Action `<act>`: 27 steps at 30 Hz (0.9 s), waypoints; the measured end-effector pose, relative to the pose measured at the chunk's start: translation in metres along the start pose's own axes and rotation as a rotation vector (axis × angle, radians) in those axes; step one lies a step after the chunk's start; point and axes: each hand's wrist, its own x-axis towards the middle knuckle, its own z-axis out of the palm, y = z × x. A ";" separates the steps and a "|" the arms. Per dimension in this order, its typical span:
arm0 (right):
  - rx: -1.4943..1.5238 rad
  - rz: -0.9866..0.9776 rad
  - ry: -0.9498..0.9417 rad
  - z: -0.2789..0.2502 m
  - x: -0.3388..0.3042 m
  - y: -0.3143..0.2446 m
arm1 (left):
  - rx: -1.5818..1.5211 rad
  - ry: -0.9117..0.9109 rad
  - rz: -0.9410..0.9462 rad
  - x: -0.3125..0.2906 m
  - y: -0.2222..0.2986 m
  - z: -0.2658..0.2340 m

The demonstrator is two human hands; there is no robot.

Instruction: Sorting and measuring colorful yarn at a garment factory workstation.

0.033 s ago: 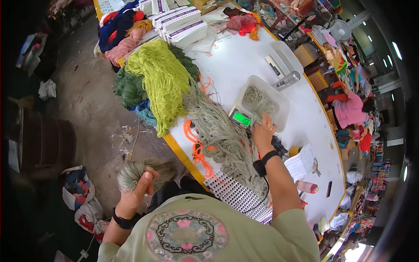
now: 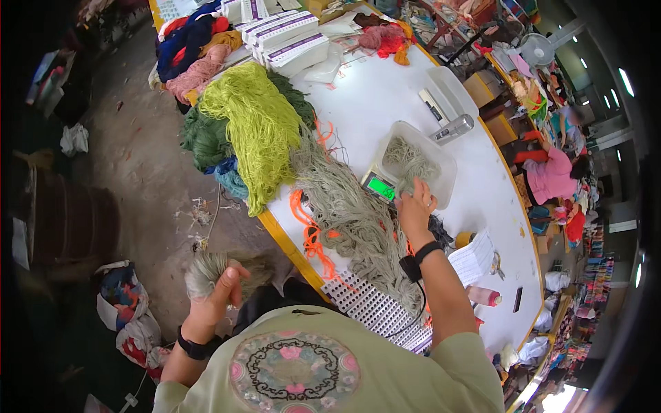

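Note:
My left hand (image 2: 219,292) is closed around a bundle of grey-green yarn (image 2: 205,274), held off the table's near edge at the left. The cut-looking strands fan out on both sides of its fist. Over the near rim of a clear plastic tub (image 2: 444,175), my right hand (image 2: 415,210) has its fingers bent and apart, the fingertips at loose grey-green yarn (image 2: 411,157) inside. The tub sits on a small scale with a lit green display (image 2: 381,188). Beside the right forearm lies a long heap of grey-green yarn (image 2: 351,213).
Lime-green yarn (image 2: 251,131) and dark green skeins (image 2: 205,141) hang at the table's left edge. White boxes (image 2: 289,41) are stacked farther back. Paper (image 2: 474,256), a pink thread cone (image 2: 484,296) and scissors (image 2: 497,263) lie right. Another person in pink (image 2: 554,175) is far right.
My right fingers have shifted very slightly at the tub's near rim and spread a little. My left hand still grips the yarn bundle in almost the same place.

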 end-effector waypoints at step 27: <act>1.749 0.016 -0.186 -0.302 -0.046 -0.264 | -0.657 -0.383 0.227 0.040 0.079 -0.013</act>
